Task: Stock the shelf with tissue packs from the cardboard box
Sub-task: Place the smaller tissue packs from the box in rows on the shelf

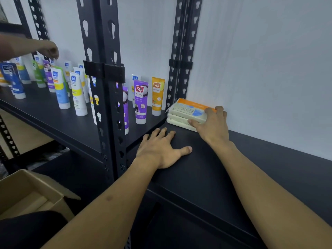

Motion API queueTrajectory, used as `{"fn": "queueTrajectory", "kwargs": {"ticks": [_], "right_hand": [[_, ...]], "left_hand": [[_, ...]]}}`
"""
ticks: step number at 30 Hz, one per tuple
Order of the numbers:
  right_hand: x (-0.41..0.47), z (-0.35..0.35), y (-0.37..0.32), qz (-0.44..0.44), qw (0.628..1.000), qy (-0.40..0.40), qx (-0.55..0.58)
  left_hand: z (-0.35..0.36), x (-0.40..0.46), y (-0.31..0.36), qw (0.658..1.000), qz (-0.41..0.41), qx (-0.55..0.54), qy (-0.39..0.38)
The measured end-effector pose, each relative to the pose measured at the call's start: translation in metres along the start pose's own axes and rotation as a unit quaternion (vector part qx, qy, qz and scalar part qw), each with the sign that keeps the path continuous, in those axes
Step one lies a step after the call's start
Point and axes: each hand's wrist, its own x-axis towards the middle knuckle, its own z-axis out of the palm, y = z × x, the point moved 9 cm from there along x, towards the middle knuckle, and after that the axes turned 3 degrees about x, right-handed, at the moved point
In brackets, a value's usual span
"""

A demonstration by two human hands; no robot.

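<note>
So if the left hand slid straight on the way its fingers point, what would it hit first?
Most likely the tissue packs stacked at the shelf's back corner; the left hand lies flat, fingers aimed up-left, so it might just pass their left edge.

cream tissue packs with orange edge, black shelf

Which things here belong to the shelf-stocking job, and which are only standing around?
Job: tissue packs, stacked in the shelf's back corner; right hand on the stack; left hand flat on the shelf; cardboard box, lower left.

Not the job: tubes on the next shelf; another person's hand above them.
</note>
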Motion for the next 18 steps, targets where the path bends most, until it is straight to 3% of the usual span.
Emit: {"fn": "queueTrajectory", "kwargs": {"ticks": [7, 12, 15, 18], "right_hand": [[-0.001, -0.005, -0.002, -0.005, 1.0, -0.018, -0.012], [-0.022, -0.04, 0.024, 0.02, 0.999, -0.001, 0.049], [-0.047, -0.059, 0.071, 0.077, 0.996, -0.038, 0.032], [-0.079, -0.076, 0.124, 0.135, 0.982, -0.115, -0.065]], "left_hand": [[0.0, 0.001, 0.0, 1.0, 0.001, -0.002, -0.004], [-0.001, -0.001, -0.001, 1.0, 0.002, -0.007, -0.002], [-0.001, -0.002, -0.001, 1.0, 0.004, -0.011, -0.003], [-0.002, -0.002, -0.001, 1.0, 0.004, -0.015, 0.001]]}}
